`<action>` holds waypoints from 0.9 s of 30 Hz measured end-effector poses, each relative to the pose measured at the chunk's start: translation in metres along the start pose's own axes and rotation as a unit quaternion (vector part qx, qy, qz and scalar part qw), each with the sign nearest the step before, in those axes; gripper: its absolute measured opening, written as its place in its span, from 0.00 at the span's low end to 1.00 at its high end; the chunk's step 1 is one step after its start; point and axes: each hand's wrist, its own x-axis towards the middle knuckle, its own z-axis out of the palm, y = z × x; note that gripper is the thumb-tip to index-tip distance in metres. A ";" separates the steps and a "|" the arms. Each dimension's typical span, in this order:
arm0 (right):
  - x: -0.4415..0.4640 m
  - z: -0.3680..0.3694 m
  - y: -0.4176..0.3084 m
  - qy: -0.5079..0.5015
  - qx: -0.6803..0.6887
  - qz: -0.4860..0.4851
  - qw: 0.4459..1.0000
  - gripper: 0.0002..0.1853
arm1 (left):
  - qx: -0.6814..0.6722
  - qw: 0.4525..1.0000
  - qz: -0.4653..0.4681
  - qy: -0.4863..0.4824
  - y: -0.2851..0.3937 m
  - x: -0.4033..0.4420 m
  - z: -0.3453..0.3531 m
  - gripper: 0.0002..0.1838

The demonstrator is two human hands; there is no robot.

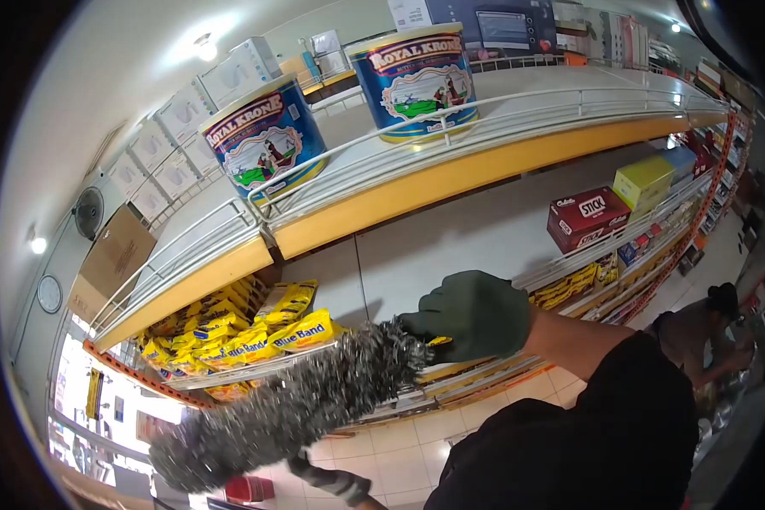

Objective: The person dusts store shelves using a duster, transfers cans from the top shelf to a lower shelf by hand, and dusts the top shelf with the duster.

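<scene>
My right hand, in a dark green glove, is closed around the near end of a shaggy grey duster. The duster slants down to the left, just in front of the shelf with yellow Blue Band packets, and overlaps their lower edge in view; whether it touches them I cannot tell. Low in the view, my gloved left hand is below the duster, over the tiled floor; its fingers are partly hidden and blurred.
Two Royal Krone tins stand on the top shelf behind a white wire rail. A dark red Stick box and a yellow-green box sit on the shelf below. At right, another person is bent over. A cardboard carton stands at left.
</scene>
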 end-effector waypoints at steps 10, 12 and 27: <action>0.002 -0.032 0.002 -0.102 0.098 -0.046 0.989 0.17 | -0.558 0.802 -0.018 -0.210 0.112 0.087 0.054 0.39; 0.013 -0.066 0.016 0.037 0.064 -0.082 0.994 0.21 | -0.318 0.942 0.000 -0.104 0.065 0.090 0.003 0.34; 0.132 -0.179 0.248 0.176 -0.444 -0.223 0.850 0.20 | -0.294 0.947 -0.125 0.028 0.141 0.080 -0.002 0.23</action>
